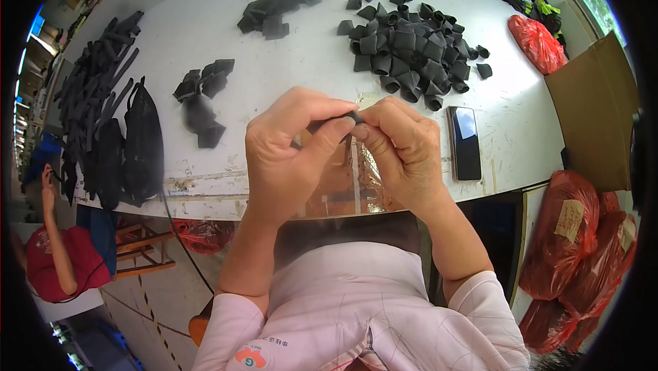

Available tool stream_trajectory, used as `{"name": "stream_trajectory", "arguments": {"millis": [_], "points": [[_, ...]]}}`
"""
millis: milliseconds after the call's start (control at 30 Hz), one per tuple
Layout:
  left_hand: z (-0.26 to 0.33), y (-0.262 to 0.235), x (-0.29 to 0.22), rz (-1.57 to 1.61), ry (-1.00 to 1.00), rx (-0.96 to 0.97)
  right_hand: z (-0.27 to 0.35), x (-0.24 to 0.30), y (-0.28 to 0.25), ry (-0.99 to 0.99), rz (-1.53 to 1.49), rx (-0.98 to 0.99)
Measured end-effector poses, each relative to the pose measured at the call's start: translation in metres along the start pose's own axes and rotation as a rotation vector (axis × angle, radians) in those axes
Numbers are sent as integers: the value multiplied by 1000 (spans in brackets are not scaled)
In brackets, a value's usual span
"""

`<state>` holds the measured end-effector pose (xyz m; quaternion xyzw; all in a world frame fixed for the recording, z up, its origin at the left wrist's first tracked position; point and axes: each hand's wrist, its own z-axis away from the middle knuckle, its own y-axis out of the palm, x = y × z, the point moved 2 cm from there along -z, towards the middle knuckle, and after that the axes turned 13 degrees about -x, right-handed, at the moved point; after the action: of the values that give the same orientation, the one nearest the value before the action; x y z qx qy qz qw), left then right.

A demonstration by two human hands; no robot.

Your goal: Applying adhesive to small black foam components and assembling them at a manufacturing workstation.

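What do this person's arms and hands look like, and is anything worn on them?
Both the left hand and the right hand are bare: no gloves, rings or watch visible. The forearms are uncovered too. Short pale pink sleeves cover the upper arms.

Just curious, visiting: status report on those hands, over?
Both hands' fingers pinch one small black rubbery piece. Heap of black folded pieces behind. Black phone beside right hand.

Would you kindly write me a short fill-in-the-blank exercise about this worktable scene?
1. Both hands pinch one small ____ piece between the left hand and the right hand.
2. The phone lies to the ____ of the hands.
3. The biggest pile of black pieces lies on the ____ table.

Missing words: black; right; white
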<state>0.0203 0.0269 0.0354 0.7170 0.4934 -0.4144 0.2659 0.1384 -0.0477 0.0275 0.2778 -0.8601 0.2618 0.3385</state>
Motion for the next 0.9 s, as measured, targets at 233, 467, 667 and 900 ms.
{"name": "stream_trajectory", "arguments": {"millis": [233, 467, 667, 900], "points": [[4, -1, 11, -11, 43, -24, -3, 2, -3, -46, 26, -14], [-6, -19, 136, -660, -240, -228, -55, -61, -32, 357, 121, -156], [-11, -41, 199, -970, -273, 112, 21, -64, -31, 735, -186, -5], [22, -33, 88, 138, -615, -305, 78, -32, 3, 584, -104, 226]]}}
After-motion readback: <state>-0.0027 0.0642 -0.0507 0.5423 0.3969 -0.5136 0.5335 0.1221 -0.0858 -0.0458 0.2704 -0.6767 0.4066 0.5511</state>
